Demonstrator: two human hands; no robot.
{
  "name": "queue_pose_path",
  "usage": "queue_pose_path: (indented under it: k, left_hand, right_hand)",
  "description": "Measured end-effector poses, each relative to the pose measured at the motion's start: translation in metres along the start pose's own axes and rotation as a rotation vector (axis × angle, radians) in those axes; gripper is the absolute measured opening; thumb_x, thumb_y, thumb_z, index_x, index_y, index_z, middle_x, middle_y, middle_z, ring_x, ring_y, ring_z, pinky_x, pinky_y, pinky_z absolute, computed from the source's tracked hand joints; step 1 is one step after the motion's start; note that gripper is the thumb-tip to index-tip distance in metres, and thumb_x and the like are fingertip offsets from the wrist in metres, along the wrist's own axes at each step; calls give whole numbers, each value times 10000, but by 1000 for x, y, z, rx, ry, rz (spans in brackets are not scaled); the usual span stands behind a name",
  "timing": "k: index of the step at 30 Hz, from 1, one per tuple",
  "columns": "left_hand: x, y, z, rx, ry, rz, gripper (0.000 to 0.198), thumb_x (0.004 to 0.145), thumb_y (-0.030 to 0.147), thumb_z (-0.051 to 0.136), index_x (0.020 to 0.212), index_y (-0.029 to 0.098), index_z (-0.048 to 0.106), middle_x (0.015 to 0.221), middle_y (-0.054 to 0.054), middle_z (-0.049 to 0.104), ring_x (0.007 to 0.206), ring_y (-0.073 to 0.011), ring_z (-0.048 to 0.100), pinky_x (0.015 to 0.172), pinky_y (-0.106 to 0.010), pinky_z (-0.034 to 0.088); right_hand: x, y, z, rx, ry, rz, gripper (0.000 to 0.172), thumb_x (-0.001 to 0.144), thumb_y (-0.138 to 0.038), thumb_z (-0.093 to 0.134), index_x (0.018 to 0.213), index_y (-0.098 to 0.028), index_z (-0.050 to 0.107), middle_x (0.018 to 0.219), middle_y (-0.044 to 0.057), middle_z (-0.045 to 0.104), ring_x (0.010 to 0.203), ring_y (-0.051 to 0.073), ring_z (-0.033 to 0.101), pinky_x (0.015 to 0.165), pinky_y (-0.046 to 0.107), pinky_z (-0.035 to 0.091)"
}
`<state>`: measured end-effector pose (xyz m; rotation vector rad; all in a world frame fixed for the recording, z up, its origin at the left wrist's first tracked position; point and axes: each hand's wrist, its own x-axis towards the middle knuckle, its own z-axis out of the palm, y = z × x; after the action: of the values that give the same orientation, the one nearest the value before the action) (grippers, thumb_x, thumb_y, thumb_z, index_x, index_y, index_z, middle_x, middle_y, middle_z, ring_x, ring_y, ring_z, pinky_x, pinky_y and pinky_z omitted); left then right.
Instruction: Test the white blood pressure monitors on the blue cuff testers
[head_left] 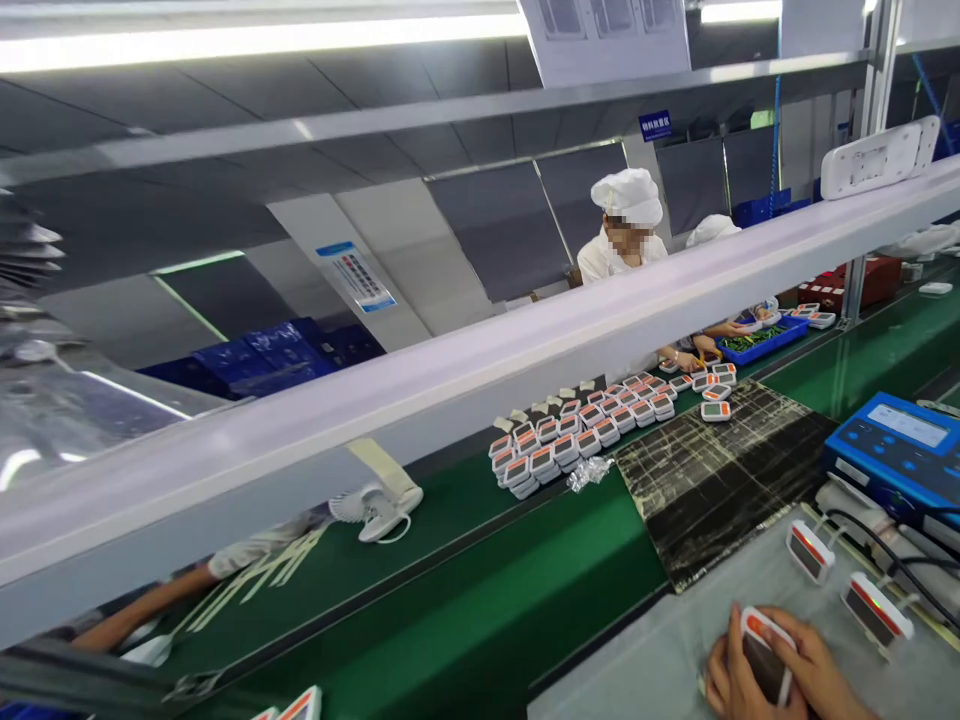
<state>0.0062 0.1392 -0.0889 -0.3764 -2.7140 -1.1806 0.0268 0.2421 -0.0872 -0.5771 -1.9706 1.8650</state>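
Low at the right of the head view, I hold a small white device with an orange band and a dark screen (766,668). My left hand (729,675) grips its left side, fingers curled behind it. My right hand (821,672) closes on its right side, thumb over the orange band. Two similar devices, one nearer the back (810,552) and one farther right (876,612), stand wired at the edge of the grey work surface (622,665). Beyond them sits a blue instrument (896,450) with a display and buttons.
Stacked devices (574,440) line the green conveyor belt (465,600) near a dark scuffed mat (720,480). A small white fan (379,505) stands farther left. A light bar (450,370) crosses overhead. Across the belt, a person (626,225) works near a blue tray (761,340).
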Motion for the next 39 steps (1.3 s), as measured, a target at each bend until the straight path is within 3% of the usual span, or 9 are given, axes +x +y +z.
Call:
queue_pose_path:
  k: [3,11,17,21,24,27,30,33,39]
  left_hand:
    - [-6,10,-6,-103,56,52,674,748,279,655,1409,206,543,1351,-179,619,1266,-356,585,1097,-554,436]
    - [-1,22,1,-314,-43,67,863,736,299,789,1478,162,370,1295,-165,651,1229,-305,577,1095,-517,416]
    - [1,22,3,-271,44,166,791,754,285,795,1443,158,428,1269,-160,664,1171,-306,598,1046,-500,441]
    - [5,18,7,-240,41,184,714,806,463,758,1393,150,501,1219,-174,639,1103,-309,609,989,-476,482]
    - [6,14,7,-305,52,191,736,864,611,649,1418,152,496,1165,-154,571,1063,-288,598,946,-449,502]
    - [5,14,6,-404,15,285,688,916,677,525,1393,182,532,1134,-118,493,1014,-251,577,929,-436,502]
    - [-3,26,5,-508,-118,433,638,896,715,537,1293,218,585,1138,-96,473,1039,-240,563,945,-437,496]
    - [-24,55,11,-649,-339,537,557,827,614,724,1231,257,583,1187,-90,498,1123,-252,557,994,-452,489]
    - [-74,106,55,-914,-544,379,576,705,298,901,1140,233,528,1223,-86,472,1234,-286,578,1066,-510,483]
  right_hand:
    - [0,-11,-10,-13,6,14,675,747,-805,578,920,-194,808,972,146,786,950,342,729,912,453,585]
    - [6,0,-27,92,-9,99,623,766,-718,656,1019,-157,755,994,89,772,878,249,696,842,378,573]
    - [12,-4,-26,80,-38,83,634,783,-729,638,1048,-165,751,1039,91,769,951,275,696,896,405,568]
    - [0,-15,-30,-76,-44,-25,728,917,-753,425,1251,-159,682,1265,132,707,1197,299,636,1082,463,485]
    - [-38,-25,-62,-388,-46,-305,568,1011,-563,415,1406,-188,575,1471,127,570,1381,269,503,1180,466,380]
    - [-83,-34,-124,-739,5,-598,364,1008,-282,445,1320,-219,623,1373,115,642,1314,255,552,1102,470,427]
    - [-106,-38,-196,-1080,114,-664,333,958,-149,461,1228,-189,650,1238,118,707,1243,275,582,1008,461,442]
    - [-98,-34,-250,-1353,4,-702,342,963,-100,462,1248,-164,639,1267,112,706,1284,273,549,1009,439,396]
    - [-67,-29,-268,-1454,-67,-754,253,1030,-178,474,1094,-219,715,1101,62,760,1178,233,572,1000,413,331]
